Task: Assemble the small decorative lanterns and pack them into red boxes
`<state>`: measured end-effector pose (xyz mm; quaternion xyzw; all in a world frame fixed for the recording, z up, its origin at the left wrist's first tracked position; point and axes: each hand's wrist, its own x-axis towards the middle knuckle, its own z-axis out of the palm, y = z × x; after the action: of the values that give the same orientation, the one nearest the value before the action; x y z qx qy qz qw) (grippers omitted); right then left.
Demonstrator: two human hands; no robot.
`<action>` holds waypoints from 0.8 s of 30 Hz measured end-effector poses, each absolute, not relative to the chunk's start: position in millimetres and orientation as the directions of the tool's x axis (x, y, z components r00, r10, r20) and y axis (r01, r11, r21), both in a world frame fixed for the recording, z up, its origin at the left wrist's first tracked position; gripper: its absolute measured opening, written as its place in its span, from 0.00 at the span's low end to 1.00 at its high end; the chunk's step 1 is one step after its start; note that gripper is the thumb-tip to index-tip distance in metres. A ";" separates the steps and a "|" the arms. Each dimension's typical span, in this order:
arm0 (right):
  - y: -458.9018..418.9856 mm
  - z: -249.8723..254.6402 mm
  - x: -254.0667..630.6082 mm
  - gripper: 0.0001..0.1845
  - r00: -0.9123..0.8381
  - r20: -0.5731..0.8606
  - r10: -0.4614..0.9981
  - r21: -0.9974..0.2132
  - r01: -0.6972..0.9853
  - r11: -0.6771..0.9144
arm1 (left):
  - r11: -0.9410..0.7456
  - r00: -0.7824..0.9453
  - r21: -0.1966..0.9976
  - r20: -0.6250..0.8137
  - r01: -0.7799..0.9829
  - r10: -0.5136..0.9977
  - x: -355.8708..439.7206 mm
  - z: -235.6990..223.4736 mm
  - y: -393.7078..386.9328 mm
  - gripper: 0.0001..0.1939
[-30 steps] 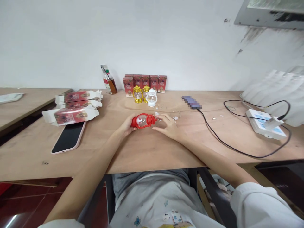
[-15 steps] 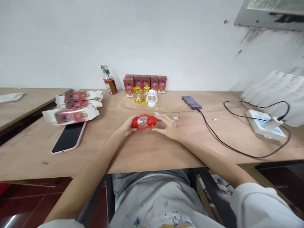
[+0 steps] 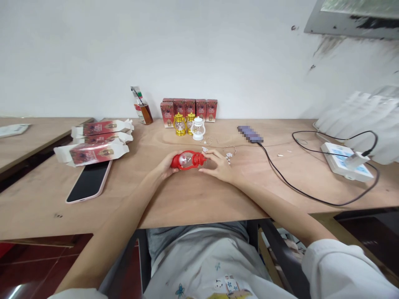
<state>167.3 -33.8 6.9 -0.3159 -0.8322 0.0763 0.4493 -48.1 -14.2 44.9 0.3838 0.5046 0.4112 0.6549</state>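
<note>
A small red lantern (image 3: 187, 160) with a clear globe lies on its side just above the table, its base to the left and its cap to the right. Around the base end my left hand (image 3: 167, 165) is closed. My right hand (image 3: 220, 167) curls about the cap end, with index finger and thumb on either side of it; a thin wire may be between them, too small to make out. Beyond the hands stand a white lantern (image 3: 198, 129) and two gold lanterns (image 3: 180, 124). Small white parts (image 3: 229, 155) and bent wire handles (image 3: 230, 147) lie by my right hand.
Several red boxes (image 3: 211, 110) stand against the wall beside a bottle (image 3: 144, 111). Opened cartons (image 3: 93, 153) lie left, partly over a phone (image 3: 90, 180). To the right are a pixelated device (image 3: 250, 134), its black cable (image 3: 280, 178) and a power strip (image 3: 338, 155).
The whole view has shifted very slightly. Both hands keep their places on the red lantern, with no clear movement.
</note>
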 end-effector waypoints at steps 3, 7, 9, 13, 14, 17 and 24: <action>-32.0 7.1 170.2 0.26 -0.432 0.682 0.591 -0.383 0.478 0.791 | 0.343 0.159 0.930 -0.321 -0.135 0.934 -48.4 42.1 -13.0 0.14; -28.5 5.2 174.8 0.26 -0.471 0.668 0.576 -0.344 0.491 0.800 | 0.305 0.149 0.946 -0.289 -0.106 0.946 -49.0 38.1 -11.0 0.14; -27.2 4.6 176.1 0.26 -0.479 0.654 0.586 -0.338 0.509 0.792 | 0.288 0.149 0.953 -0.273 -0.096 0.950 -49.1 36.6 -10.3 0.15; -26.3 6.7 176.4 0.25 -0.480 0.641 0.599 -0.348 0.513 0.785 | 0.278 0.157 0.953 -0.259 -0.117 0.953 -48.7 37.0 -10.1 0.16; -26.3 7.6 176.3 0.25 -0.478 0.641 0.601 -0.356 0.508 0.784 | 0.287 0.158 0.949 -0.267 -0.127 0.951 -48.4 37.6 -10.3 0.16; -25.9 10.2 176.9 0.26 -0.474 0.631 0.614 -0.378 0.503 0.777 | 0.308 0.141 0.940 -0.289 -0.148 0.947 -48.1 39.0 -10.4 0.13; -18.8 14.3 186.7 0.26 -0.539 0.578 0.613 -0.292 0.565 0.772 | 0.131 0.064 0.989 -0.127 -0.063 0.990 -49.7 35.8 -8.6 0.14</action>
<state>186.7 -18.8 14.3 -0.3359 -0.8765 0.0349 0.3431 -49.7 -8.6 35.8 0.4643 0.4992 0.4678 0.5625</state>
